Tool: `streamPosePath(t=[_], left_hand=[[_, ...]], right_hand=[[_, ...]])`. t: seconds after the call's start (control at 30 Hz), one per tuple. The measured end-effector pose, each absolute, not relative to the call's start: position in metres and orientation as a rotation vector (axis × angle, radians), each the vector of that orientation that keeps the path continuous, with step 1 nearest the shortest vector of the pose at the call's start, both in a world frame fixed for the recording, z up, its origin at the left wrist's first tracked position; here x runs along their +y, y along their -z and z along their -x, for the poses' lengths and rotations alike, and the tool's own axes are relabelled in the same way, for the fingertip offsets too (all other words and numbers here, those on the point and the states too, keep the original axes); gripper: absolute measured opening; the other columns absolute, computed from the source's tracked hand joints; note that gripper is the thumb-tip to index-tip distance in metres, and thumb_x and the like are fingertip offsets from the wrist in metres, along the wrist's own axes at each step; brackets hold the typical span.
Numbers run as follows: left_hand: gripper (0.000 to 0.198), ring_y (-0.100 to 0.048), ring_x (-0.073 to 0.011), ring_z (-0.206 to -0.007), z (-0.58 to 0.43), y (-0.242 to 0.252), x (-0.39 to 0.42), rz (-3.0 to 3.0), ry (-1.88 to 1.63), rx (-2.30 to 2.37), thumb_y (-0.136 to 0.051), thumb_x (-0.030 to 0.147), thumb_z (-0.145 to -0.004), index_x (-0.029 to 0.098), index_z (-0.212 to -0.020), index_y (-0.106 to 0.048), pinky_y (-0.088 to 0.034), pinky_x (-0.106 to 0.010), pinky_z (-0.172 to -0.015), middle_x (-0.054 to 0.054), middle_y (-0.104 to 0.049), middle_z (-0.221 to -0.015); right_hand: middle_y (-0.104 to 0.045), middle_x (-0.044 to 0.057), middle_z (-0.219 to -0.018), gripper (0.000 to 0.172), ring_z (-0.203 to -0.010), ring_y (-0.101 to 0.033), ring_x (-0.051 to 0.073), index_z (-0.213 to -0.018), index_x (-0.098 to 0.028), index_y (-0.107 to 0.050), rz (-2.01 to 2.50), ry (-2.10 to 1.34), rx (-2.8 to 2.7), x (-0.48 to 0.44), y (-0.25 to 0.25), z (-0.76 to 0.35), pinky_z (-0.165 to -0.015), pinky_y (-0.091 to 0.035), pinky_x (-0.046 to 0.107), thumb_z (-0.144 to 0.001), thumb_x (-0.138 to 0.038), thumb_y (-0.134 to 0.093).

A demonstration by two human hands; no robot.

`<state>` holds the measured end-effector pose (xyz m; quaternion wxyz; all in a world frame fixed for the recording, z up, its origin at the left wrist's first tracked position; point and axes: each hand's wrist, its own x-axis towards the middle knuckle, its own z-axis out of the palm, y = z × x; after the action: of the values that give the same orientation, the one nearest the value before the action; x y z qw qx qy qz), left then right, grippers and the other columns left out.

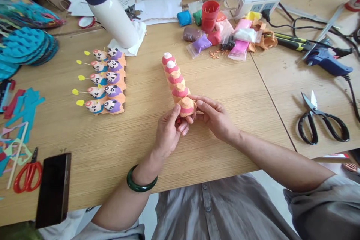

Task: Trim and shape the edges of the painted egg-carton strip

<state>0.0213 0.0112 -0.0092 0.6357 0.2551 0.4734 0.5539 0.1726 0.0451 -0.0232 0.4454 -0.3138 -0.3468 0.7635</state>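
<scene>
A strip of orange egg-carton cones (176, 80) with pink bands and white tips lies on the wooden table (230, 93), running away from me. My left hand (168, 129) and my right hand (215, 114) both pinch the nearest cone at the strip's front end, fingers curled round it. A small bit of pink clay shows between my left fingers. A green bangle (140, 183) sits on my left wrist.
Two rows of painted carton animal figures (105, 80) with yellow pins stand to the left. Clay bags (225, 37) and a red cup (209, 15) lie behind. Black scissors (322, 120), a blue glue gun (326, 60), a phone (53, 187), red scissors (28, 174) and a white bottle (107, 7) surround.
</scene>
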Motion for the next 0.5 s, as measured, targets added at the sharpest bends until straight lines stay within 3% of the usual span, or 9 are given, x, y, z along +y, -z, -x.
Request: streamPosePath(t=[0.13,0.33,0.5], left_hand=[[0.053,-0.036,-0.0029,-0.037,-0.013,0.009,0.016,-0.601,-1.156,1.136,-0.075,0.063,-0.084,0.012,-0.071,-0.071,-0.029,-0.018,-0.034,-0.006,-0.071,-0.062],[0.054,-0.033,-0.0034,-0.032,0.012,0.015,0.025,-0.843,-1.109,1.438,-0.082,0.066,-0.072,0.013,-0.071,-0.072,-0.022,-0.02,-0.033,-0.002,-0.063,-0.05],[0.049,-0.033,-0.0034,-0.034,0.024,0.021,0.036,-0.895,-1.253,1.516,-0.082,0.061,-0.072,0.015,-0.063,-0.07,-0.022,-0.019,-0.035,0.002,-0.055,-0.046]], right_hand=[[-0.074,0.0,-0.082,0.033,-0.074,-0.072,0.015,-0.117,-0.02,-0.079,0.83,-1.895,-0.912,0.051,0.023,-0.173,-0.081,-0.065,0.035,-0.092,-0.041,-0.075],[-0.077,0.004,-0.101,0.028,-0.076,-0.071,0.015,-0.115,-0.019,-0.074,0.843,-1.713,-1.177,0.057,0.025,-0.174,-0.075,-0.065,0.033,-0.089,-0.028,-0.07],[-0.066,-0.002,-0.067,0.047,-0.056,-0.061,0.014,-0.132,-0.012,-0.068,0.912,-1.53,-1.62,0.06,0.04,-0.177,-0.057,-0.054,0.029,-0.088,-0.017,-0.051]])
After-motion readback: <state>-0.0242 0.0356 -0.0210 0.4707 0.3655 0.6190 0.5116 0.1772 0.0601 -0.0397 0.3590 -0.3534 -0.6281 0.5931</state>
